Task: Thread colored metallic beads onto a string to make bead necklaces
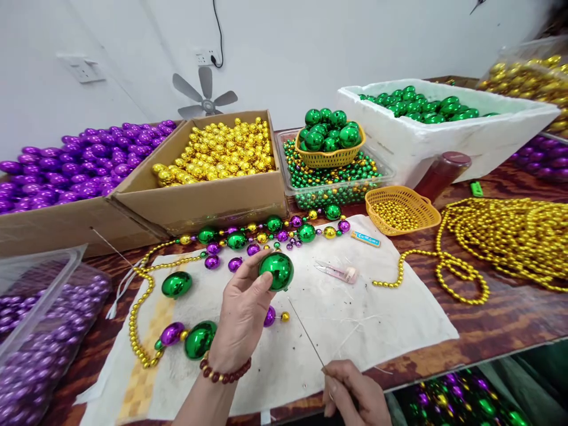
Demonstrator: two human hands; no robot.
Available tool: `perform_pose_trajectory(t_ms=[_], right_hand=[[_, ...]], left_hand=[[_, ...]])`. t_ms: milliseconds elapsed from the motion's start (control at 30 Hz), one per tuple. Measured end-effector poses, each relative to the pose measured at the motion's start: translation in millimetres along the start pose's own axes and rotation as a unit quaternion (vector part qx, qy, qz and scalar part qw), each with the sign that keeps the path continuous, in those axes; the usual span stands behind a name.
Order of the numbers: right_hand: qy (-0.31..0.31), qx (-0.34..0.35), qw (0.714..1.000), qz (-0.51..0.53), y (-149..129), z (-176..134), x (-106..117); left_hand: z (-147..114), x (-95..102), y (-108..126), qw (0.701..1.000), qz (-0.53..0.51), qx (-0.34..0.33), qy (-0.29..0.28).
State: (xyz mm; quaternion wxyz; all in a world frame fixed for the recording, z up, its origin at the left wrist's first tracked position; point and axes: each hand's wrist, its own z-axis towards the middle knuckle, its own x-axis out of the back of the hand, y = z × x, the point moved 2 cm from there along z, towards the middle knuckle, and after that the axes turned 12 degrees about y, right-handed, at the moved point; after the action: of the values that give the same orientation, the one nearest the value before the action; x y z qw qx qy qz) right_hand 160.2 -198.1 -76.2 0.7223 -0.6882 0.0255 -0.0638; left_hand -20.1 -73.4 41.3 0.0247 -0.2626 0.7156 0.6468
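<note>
My left hand (243, 307), with a beaded bracelet at the wrist, pinches a large shiny green bead (278, 272) above the white cloth (381, 331). Closed fingers of my right hand (352, 393) grip the lower end of a long thin needle (306, 330) near the table's front edge. The needle slants up and left, and its tip is just below the green bead, apart from it. Beneath my left hand lie a purple bead (268, 317) and a small gold bead (285, 316). A green bead (200, 339) and a purple bead (172, 333) join a gold bead string (133, 325) on the left.
Small scissors (335, 271) lie on the cloth. Behind it stand a cardboard box of gold beads (213, 204), a yellow basket of green beads (326, 158) and a white foam box (399, 139). Gold bead strands (510, 236) are heaped right, near a small yellow basket (417, 225).
</note>
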Motion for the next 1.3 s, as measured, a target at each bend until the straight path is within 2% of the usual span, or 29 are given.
perform_pose_trajectory(t_ms=[433,800,1033,1167,1300], right_hand=[[-0.033,-0.052,0.998,0.009,-12.0,8.2,-1.1],[-0.023,-0.048,0.998,0.015,-14.5,11.3,-1.9],[-0.016,-0.061,0.997,0.035,-11.3,18.5,-11.5],[0.011,-0.024,0.998,0.051,-10.5,24.1,-21.4],[0.042,0.001,0.998,0.049,-4.6,22.3,-30.1]], left_hand=[[-0.6,1.0,-3.9,0.999,-0.024,0.031,-0.013],[1.8,1.4,-2.8,0.998,-0.042,0.049,-0.014],[-15.2,-1.7,-10.9,0.999,0.050,0.012,-0.016],[-32.8,-3.5,-16.2,0.994,0.109,-0.019,-0.015],[-42.1,-7.1,-14.6,0.993,0.106,-0.051,0.007]])
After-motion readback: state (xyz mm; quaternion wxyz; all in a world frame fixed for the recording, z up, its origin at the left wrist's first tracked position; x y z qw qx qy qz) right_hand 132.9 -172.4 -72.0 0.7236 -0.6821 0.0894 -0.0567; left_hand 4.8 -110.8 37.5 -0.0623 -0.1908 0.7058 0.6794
